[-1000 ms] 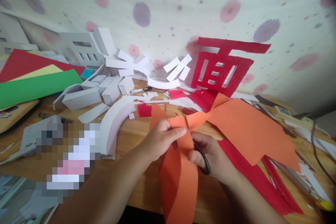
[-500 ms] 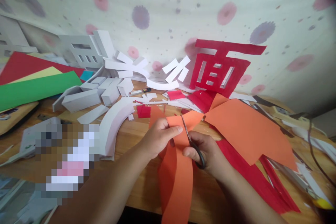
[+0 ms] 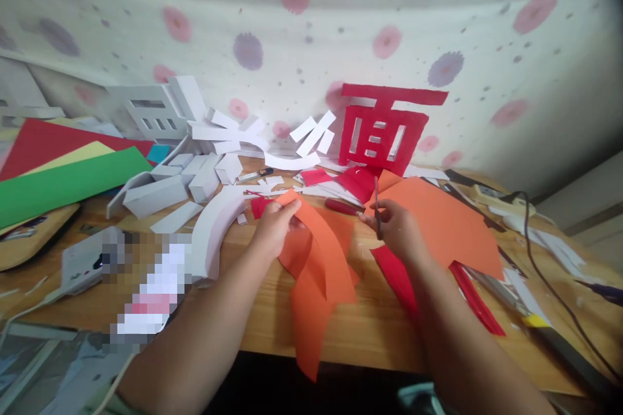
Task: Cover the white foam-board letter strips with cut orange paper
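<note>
My left hand (image 3: 276, 227) pinches the top end of a curved orange paper strip (image 3: 324, 253), which hangs down toward the table's front edge. To the right, my right hand (image 3: 393, 224) is closed around dark-handled scissors (image 3: 378, 211), blades pointing up and apart from the strip. A dark red tool handle (image 3: 342, 207) lies on the table between the hands. Beyond my right hand rests a large orange sheet (image 3: 448, 220). Red paper (image 3: 396, 275) lies partly under my right forearm.
White foam-like pieces (image 3: 156, 191) and a white curved shape (image 3: 214, 230) stand at the left. A red cut-out character (image 3: 382, 133) leans on the curtain. Green paper (image 3: 73, 175) lies far left; a cable (image 3: 540, 266) and a yellow-black cutter (image 3: 559, 350) are at the right.
The scissors have come away from the orange paper as my right hand moved right and up. My left hand has shifted left with the strip. The dark red handle has come into view.
</note>
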The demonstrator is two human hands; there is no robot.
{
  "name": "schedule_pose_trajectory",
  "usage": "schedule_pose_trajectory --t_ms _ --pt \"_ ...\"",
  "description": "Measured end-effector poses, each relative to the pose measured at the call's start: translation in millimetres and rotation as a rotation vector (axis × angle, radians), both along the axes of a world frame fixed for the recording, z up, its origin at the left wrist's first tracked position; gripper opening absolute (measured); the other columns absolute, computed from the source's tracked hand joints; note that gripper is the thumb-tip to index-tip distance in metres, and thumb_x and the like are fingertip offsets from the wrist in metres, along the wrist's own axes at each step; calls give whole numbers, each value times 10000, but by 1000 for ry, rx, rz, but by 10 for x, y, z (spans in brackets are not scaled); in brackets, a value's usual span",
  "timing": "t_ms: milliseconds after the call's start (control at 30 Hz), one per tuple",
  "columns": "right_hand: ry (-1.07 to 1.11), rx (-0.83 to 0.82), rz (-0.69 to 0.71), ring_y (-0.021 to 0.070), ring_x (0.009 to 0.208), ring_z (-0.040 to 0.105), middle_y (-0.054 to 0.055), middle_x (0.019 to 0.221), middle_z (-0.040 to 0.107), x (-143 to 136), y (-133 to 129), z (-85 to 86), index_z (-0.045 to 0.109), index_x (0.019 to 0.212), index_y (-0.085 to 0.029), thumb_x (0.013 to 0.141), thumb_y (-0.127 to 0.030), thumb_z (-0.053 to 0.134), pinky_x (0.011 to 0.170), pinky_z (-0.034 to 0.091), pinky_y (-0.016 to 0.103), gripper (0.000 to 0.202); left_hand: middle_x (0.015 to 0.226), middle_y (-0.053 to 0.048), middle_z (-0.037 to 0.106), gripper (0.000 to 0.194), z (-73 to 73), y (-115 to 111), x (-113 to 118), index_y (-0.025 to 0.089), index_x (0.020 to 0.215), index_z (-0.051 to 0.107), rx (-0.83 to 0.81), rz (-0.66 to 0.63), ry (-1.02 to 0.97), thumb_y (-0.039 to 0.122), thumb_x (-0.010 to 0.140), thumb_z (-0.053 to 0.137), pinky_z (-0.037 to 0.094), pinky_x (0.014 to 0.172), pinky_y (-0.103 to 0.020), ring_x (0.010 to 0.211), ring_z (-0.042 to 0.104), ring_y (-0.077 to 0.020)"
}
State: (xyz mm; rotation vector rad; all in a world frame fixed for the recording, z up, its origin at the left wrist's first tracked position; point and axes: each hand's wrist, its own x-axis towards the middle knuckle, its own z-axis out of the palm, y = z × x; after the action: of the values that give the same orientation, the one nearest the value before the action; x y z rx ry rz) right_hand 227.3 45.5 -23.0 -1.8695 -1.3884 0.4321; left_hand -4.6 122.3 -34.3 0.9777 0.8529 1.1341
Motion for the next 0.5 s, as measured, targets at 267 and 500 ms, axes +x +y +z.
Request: schedule_pose_trajectory --t_ms 267,500 --pt "-747 -493 27 260 723 623 107 806 675 452 -497 35 526 924 -188 872 -530 523 555 297 293 346 569 13 607 416 -45 78 -25 148 762 555 -25 80 -41 454 614 794 489 491 -230 455 567 -106" --pt "-793 -673 107 299 817 646 122 878 691 820 -653 -165 595 772 -189 819 -426 593 562 298 298 241 573 -7 632 411 -94 96 -25 151 765 549 -13 79 -112 449 623 793 557 593 -302 516 644 -155"
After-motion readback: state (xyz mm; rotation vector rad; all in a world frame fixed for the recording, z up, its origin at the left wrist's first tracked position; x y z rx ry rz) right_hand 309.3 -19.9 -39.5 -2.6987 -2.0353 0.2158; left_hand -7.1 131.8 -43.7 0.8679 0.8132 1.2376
